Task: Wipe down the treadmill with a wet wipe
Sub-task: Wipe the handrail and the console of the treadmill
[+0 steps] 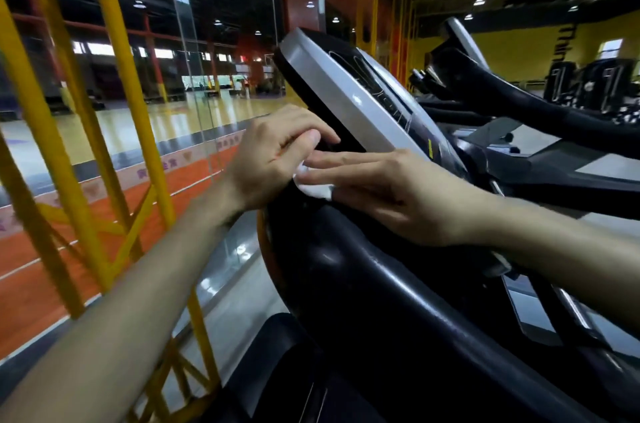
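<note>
Wet wipe (pixel 313 186): white, bunched, pressed against the black left side of the treadmill (pixel 346 301), just below the grey edge of the console (pixel 346 100), between the two hands.

Right hand (pixel 391 195): reaching in from the right, fingers straight and laid over the wipe, thumb underneath it, pinching the wipe between fingers and thumb.

Left hand (pixel 273 154): reaching in from the near left, fingers half bent, fingertips resting on the console's black side just above the wipe. Nothing seen in its grasp; heel of the hand touching the wipe's left edge.

Handlebar (pixel 398 287): black, glossy, running from below the hands toward the near right.

Left of the treadmill: yellow frame (pixel 114 41) and glass panel (pixel 194 58), with a court floor (pixel 138 131) beyond. Far right: other treadmills (pixel 491 90).
</note>
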The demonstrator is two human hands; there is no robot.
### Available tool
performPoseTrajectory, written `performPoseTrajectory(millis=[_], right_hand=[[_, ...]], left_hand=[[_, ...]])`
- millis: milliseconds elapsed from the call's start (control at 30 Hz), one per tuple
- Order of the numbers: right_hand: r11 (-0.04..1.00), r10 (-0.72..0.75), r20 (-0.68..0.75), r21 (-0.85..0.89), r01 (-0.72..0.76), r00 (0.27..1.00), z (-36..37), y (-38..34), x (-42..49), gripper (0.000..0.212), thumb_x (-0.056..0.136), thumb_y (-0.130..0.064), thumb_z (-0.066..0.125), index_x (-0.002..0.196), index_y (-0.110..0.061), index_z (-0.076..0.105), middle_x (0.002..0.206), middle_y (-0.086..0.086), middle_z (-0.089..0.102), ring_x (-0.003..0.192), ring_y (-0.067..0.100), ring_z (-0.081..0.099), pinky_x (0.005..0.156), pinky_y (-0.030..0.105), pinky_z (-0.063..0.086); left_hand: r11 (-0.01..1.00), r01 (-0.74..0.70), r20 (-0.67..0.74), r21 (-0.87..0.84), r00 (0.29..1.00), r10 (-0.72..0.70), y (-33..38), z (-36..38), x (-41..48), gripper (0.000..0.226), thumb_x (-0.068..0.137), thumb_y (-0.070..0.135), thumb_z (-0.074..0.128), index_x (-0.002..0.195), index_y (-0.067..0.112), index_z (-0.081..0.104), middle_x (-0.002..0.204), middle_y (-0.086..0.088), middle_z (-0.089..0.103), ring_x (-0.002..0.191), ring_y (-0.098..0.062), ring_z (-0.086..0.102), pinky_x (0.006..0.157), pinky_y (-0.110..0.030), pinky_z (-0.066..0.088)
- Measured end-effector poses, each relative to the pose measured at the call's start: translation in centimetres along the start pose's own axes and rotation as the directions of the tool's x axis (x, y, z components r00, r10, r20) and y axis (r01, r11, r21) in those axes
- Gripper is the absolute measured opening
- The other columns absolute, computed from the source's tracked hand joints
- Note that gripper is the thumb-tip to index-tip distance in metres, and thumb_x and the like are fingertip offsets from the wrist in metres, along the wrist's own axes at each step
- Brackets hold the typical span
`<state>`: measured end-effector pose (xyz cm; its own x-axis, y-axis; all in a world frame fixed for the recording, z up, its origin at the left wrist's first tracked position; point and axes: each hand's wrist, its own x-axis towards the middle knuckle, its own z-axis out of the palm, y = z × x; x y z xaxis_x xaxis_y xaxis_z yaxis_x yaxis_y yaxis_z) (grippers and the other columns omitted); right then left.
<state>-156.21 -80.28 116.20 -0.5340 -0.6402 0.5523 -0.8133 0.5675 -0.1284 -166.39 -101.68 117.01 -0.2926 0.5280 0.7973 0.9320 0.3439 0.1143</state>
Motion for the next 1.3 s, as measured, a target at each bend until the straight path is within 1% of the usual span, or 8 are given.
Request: performPoseTrajectory(millis=[200,367,667,833,1000,1133,1200,1300], right_hand=[[0.986,0.125,-0.018,-0.106,-0.127,0.992,-0.7,-1.1,1.2,0.036,0.110,-0.019,0.057,0.145,-0.015,0.066,0.151,-0.004,0.062,0.146,0.004,0.049,0.119,0.034,0.044],[0.913,0.360,-0.042,-0.189,-0.361,0.932,-1.2,-2.9,2.9,0.034,0.109,-0.018,0.061,0.142,-0.016,0.068,0.150,-0.003,0.063,0.144,-0.001,0.050,0.118,0.019,0.040],[0.613,0.665,-0.240,-0.366,-0.700,0.708,1.3,-9.0,3.4,0.042,0.111,-0.034,0.054,0.153,-0.029,0.058,0.151,-0.010,0.062,0.137,0.007,0.060,0.113,0.042,0.050],[0.393,0.727,-0.459,-0.330,-0.858,0.510,5.8,-13.3,2.1,0.042,0.115,-0.038,0.042,0.150,-0.021,0.058,0.145,-0.006,0.065,0.130,0.010,0.063,0.107,0.040,0.051],[0.167,0.473,-0.817,-0.284,-0.944,0.329,14.4,-16.8,-2.7,0.043,0.115,-0.020,0.044,0.157,-0.016,0.051,0.163,-0.005,0.048,0.153,0.009,0.041,0.128,0.042,0.032],[-0.033,0.287,-0.958,0.017,-0.999,-0.026,18.2,-16.5,-5.9,0.056,0.115,-0.035,0.031,0.167,-0.015,0.032,0.176,0.000,0.024,0.164,0.013,0.016,0.131,0.058,0.020],[-0.036,0.234,-0.972,-0.021,-0.999,0.012,19.7,-15.2,-3.6,0.062,0.112,-0.036,0.032,0.168,-0.009,0.024,0.178,0.006,0.014,0.166,0.020,0.008,0.132,0.059,0.013],[0.037,0.266,-0.918,-0.297,-0.954,0.296,21.1,-13.7,-0.8,0.059,0.109,-0.024,0.037,0.164,-0.004,0.030,0.176,0.016,0.017,0.165,0.033,0.011,0.132,0.059,0.011]], left_hand=[[0.976,-0.031,0.084,-0.214,0.995,0.050,-2.3,0.8,1.4,0.038,0.104,0.023,0.043,0.100,0.013,0.079,0.100,-0.002,0.076,0.099,-0.024,0.071,0.088,-0.048,0.052],[0.948,-0.071,0.150,-0.309,0.981,0.122,-4.8,1.0,1.8,0.040,0.114,0.032,0.037,0.108,0.037,0.076,0.107,0.014,0.073,0.105,-0.006,0.068,0.088,-0.022,0.048],[0.904,-0.282,0.119,-0.321,0.935,0.334,-4.4,1.8,2.1,0.051,0.106,0.063,0.029,0.136,0.037,0.062,0.109,0.002,0.067,0.108,-0.025,0.061,0.093,-0.047,0.049],[0.854,-0.389,0.176,-0.345,0.867,0.466,-1.4,1.4,0.7,0.058,0.102,0.073,0.023,0.130,0.043,0.064,0.110,0.004,0.075,0.110,-0.024,0.066,0.091,-0.043,0.051],[0.838,-0.497,0.097,-0.227,0.844,0.527,-1.2,2.3,-0.1,0.077,0.101,0.077,0.017,0.101,0.032,0.079,0.094,0.006,0.076,0.096,-0.025,0.066,0.083,-0.038,0.041],[0.849,-0.479,0.072,-0.220,0.861,0.504,-1.5,2.8,0.1,0.076,0.099,0.080,0.022,0.101,0.032,0.081,0.098,0.005,0.079,0.099,-0.030,0.067,0.084,-0.041,0.048],[0.852,-0.475,0.046,-0.221,0.867,0.496,-1.4,3.0,0.1,0.075,0.099,0.080,0.024,0.100,0.033,0.081,0.098,0.006,0.080,0.099,-0.031,0.068,0.082,-0.041,0.049],[0.850,-0.479,0.008,-0.220,0.870,0.493,-1.5,3.1,0.1,0.072,0.099,0.080,0.027,0.100,0.033,0.082,0.101,0.005,0.081,0.100,-0.033,0.070,0.080,-0.040,0.049]])
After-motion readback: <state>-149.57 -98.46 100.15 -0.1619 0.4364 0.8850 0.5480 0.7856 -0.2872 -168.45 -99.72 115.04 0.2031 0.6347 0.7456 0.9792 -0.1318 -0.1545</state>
